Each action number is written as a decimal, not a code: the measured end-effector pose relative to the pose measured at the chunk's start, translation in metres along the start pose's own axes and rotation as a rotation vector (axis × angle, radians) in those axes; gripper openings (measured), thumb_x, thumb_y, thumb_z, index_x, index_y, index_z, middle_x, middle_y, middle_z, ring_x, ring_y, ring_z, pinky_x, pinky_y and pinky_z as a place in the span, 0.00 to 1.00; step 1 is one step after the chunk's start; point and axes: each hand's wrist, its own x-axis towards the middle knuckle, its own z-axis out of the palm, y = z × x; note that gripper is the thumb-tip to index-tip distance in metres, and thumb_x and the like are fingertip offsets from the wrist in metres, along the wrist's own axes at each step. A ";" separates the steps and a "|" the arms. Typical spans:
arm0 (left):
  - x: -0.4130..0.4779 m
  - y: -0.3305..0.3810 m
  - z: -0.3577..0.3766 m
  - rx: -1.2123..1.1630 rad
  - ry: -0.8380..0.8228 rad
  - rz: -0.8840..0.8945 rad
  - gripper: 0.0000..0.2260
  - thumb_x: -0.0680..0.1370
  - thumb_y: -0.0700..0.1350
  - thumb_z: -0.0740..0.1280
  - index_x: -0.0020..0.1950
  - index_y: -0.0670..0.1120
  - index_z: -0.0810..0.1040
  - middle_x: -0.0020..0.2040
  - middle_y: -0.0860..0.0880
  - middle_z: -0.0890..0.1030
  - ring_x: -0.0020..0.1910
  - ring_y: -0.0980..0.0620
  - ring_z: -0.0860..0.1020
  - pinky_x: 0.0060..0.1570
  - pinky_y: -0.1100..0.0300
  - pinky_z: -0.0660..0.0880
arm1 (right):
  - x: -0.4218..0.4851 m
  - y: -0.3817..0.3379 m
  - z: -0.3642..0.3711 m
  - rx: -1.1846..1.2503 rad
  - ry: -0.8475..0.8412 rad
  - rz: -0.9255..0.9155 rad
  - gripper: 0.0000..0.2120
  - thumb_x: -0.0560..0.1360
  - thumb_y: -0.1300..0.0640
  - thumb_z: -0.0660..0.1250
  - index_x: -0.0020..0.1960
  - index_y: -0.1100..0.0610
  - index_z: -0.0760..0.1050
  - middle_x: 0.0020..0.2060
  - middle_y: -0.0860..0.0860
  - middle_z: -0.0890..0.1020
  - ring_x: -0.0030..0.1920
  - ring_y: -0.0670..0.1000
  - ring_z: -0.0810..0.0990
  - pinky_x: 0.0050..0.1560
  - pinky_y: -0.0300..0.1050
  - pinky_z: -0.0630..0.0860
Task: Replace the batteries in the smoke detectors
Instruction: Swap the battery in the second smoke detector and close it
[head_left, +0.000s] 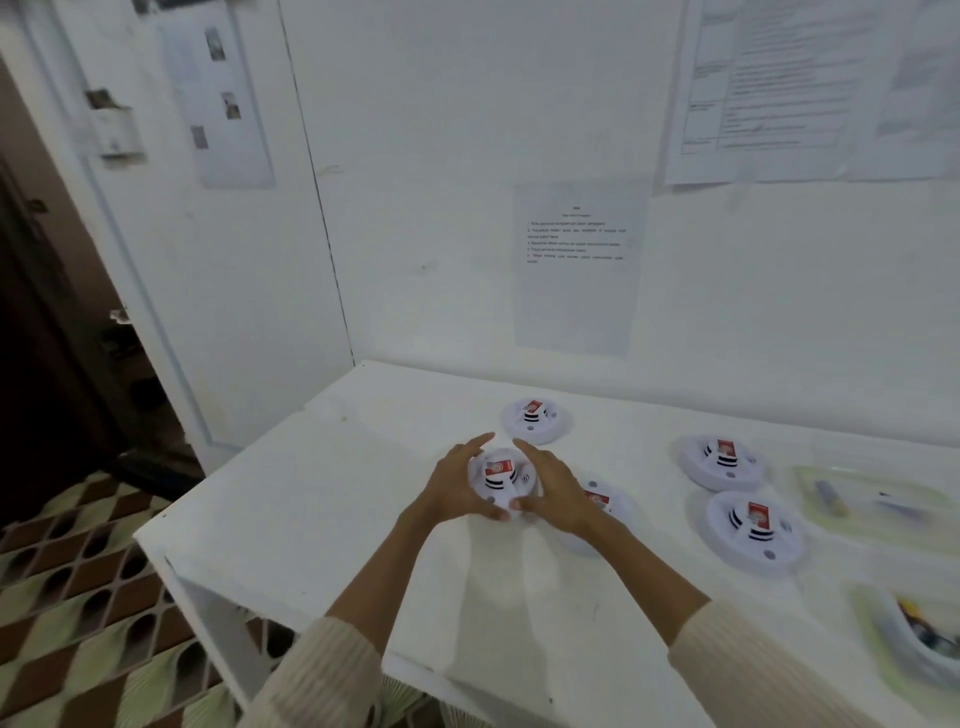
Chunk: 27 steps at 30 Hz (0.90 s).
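Your left hand (457, 488) and right hand (558, 491) cup one white smoke detector (500, 480) between them, fingers and thumbs curved round its rim, over the left part of the white table (311, 519). You cannot tell whether it rests there or is lifted. Four other detectors (537, 422) sit behind and to the right. Blurred trays (872, 525) lie at the right edge.

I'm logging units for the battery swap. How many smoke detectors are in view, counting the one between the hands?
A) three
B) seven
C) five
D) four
C: there is the held detector between the left hand and right hand, the rear detector, the half-hidden detector behind the right hand, plus the upper-right detector and lower-right detector.
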 end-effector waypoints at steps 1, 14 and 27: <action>-0.003 0.003 -0.003 -0.020 0.015 -0.005 0.49 0.58 0.47 0.82 0.74 0.51 0.60 0.68 0.48 0.70 0.66 0.49 0.69 0.64 0.59 0.66 | -0.003 -0.002 -0.003 0.027 0.018 -0.019 0.39 0.70 0.60 0.72 0.74 0.57 0.55 0.72 0.56 0.63 0.72 0.55 0.62 0.71 0.48 0.60; 0.000 0.103 0.045 -0.965 -0.400 -0.047 0.33 0.71 0.59 0.66 0.70 0.44 0.68 0.67 0.37 0.72 0.65 0.38 0.72 0.60 0.43 0.72 | -0.055 -0.015 -0.066 0.327 0.445 -0.102 0.29 0.78 0.50 0.59 0.75 0.56 0.53 0.62 0.45 0.68 0.62 0.41 0.66 0.60 0.25 0.64; 0.021 0.137 0.079 -1.278 -0.506 -0.267 0.26 0.77 0.65 0.51 0.56 0.49 0.77 0.49 0.45 0.84 0.53 0.46 0.78 0.55 0.44 0.73 | -0.069 0.021 -0.094 0.147 0.535 0.011 0.34 0.67 0.57 0.75 0.69 0.57 0.66 0.61 0.54 0.67 0.62 0.50 0.70 0.58 0.35 0.66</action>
